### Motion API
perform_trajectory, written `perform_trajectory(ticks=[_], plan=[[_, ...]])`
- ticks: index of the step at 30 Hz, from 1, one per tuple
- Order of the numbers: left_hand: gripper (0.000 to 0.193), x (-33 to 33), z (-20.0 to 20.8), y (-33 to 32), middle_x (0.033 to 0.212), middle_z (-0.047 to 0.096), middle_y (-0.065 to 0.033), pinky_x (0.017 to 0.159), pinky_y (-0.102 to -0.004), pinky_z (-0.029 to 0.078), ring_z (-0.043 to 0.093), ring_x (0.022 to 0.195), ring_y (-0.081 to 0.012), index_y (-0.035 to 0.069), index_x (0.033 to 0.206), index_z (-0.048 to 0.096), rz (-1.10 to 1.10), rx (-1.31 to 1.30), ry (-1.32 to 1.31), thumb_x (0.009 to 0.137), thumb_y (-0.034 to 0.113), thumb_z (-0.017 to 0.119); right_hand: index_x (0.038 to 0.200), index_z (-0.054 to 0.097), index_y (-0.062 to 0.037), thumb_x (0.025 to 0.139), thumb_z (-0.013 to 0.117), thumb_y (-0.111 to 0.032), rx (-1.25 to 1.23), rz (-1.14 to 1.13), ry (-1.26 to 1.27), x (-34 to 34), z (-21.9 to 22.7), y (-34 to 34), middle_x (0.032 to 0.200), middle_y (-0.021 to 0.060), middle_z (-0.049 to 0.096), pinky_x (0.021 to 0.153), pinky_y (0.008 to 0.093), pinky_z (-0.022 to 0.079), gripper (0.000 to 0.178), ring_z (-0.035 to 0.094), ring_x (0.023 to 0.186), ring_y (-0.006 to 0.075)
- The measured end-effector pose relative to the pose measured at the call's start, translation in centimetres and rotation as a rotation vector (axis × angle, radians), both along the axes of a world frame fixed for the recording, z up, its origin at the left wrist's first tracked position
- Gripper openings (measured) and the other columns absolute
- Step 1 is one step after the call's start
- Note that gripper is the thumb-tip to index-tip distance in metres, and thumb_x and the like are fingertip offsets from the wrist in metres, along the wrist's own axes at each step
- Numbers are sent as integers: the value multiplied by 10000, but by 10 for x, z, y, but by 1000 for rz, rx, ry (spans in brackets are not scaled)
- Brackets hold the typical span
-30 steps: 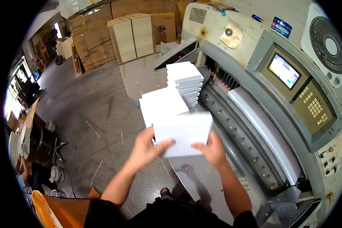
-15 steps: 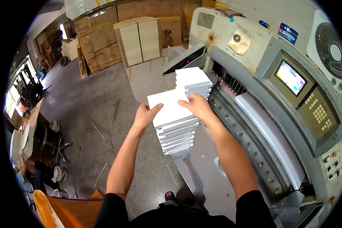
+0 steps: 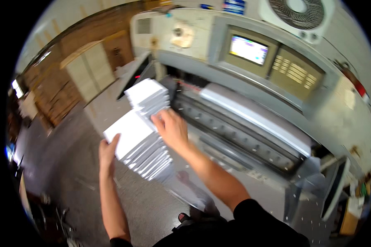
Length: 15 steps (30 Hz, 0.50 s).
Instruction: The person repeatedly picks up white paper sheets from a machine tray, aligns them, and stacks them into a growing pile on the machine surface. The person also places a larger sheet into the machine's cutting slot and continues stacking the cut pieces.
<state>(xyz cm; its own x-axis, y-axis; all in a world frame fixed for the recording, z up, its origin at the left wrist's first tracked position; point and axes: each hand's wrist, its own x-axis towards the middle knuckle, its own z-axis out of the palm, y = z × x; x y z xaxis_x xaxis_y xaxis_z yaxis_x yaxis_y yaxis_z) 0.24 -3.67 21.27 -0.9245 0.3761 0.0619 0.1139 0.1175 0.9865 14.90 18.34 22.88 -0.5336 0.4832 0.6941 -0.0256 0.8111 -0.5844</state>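
Observation:
A tall stack of white paper (image 3: 130,131), made up of several offset bundles, stands on the grey machine table in front of me. My left hand (image 3: 108,156) holds its left edge, thumb over the top sheet and fingers down the side. My right hand (image 3: 172,128) is at the right side of the stack, fingers slightly apart and holding nothing I can see; it is a little blurred. Just beyond, a second white paper stack (image 3: 146,91) rises close behind the first.
To the right runs a large cutting machine (image 3: 189,53) with a lit screen (image 3: 248,49) and keypad. A long white paper pile (image 3: 255,117) lies under its front. A fan (image 3: 299,14) is above; cardboard boxes (image 3: 55,86) stand at the far left.
My view has swung to the right, so the stacks appear farther left. My right hand has come off the top sheet to the stack's right side. My left hand stays at the left edge.

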Motion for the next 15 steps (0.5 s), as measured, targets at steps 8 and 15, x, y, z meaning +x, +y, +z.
perform_trajectory(ticks=[8,15], plan=[[347,-34,-45,-36,765,530,48,591,-214,355,450,651,-52,41,1108,662,109,238,-27,983,358,592,855,664,-66,907,612,-274,-682,-506,-430,337,-242,-48,797,167,641,676,441,504,220,634,761,366],[210,101,-188,-61,761,463,50,554,-233,304,382,641,-48,63,1046,629,473,74,218,1010,247,534,881,680,-24,911,625,-204,-672,-1154,-339,562,-243,-55,814,174,672,659,412,524,191,655,721,352]])
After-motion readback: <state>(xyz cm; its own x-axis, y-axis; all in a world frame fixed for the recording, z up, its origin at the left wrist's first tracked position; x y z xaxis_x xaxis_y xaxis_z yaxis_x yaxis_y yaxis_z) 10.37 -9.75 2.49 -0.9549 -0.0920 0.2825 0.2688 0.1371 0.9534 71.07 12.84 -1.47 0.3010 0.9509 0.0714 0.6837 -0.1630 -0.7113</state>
